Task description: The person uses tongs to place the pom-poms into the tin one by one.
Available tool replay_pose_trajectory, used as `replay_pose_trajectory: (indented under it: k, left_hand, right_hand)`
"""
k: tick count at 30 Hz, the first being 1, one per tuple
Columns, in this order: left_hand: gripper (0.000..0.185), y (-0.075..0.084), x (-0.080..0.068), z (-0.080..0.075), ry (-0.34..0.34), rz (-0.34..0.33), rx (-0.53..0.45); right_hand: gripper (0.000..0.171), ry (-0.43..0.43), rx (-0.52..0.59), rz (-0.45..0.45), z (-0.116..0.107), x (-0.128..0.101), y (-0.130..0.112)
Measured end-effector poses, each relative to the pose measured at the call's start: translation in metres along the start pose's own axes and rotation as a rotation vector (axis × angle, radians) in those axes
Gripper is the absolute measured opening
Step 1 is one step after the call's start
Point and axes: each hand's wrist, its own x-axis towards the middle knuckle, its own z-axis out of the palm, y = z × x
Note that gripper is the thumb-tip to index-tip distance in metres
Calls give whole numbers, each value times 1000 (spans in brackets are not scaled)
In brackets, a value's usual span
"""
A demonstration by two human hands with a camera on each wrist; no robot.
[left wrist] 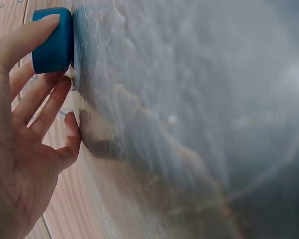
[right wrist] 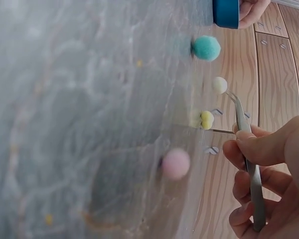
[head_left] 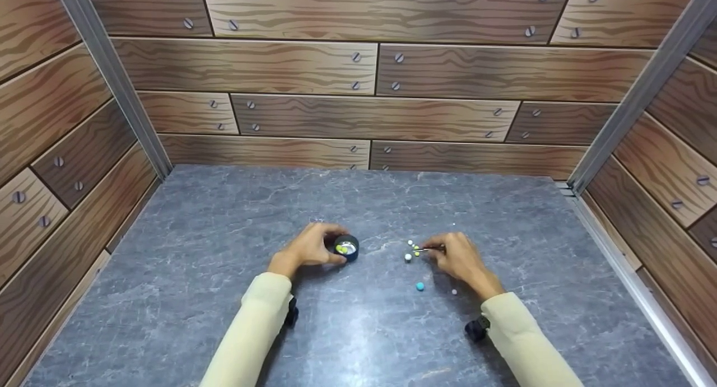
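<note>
My left hand [head_left: 313, 246] holds a small round dark blue cup [left wrist: 52, 42], thumb on one side and fingers on the other. Yellow pompoms [head_left: 341, 249] lie inside the cup in the head view. Metal tweezers [right wrist: 250, 169] with bent tips are pinched in my right hand [head_left: 459, 255]. Their tips are right beside a white pompom [right wrist: 220, 85]; I cannot tell if they grip it. Close by are yellow pompoms [right wrist: 206, 120] and a larger white pompom [head_left: 408, 257].
A turquoise pompom [head_left: 420, 286] and a pale pink pompom [right wrist: 175, 164] lie on the grey marbled table [head_left: 358, 208], nearer the body than the small cluster. A tiny white speck [head_left: 454, 224] lies behind the right hand. Wood-patterned walls [head_left: 358, 68] enclose the back and sides.
</note>
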Motion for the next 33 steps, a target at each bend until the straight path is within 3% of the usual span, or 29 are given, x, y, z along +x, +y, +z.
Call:
replay_pose_trajectory:
  k: [7,22,33]
  left_hand:
    - [61,0,-1,-1,-1,11,-11]
    - [58,1,0,-1,2,24,-16]
    - [59,1,-2,0,8,38,-11]
  right_hand:
    - [19,33,20,29,1,4,-10]
    - [13,109,46,-29,12,20,-33]
    - [15,97,85,-49,23,27,-46]
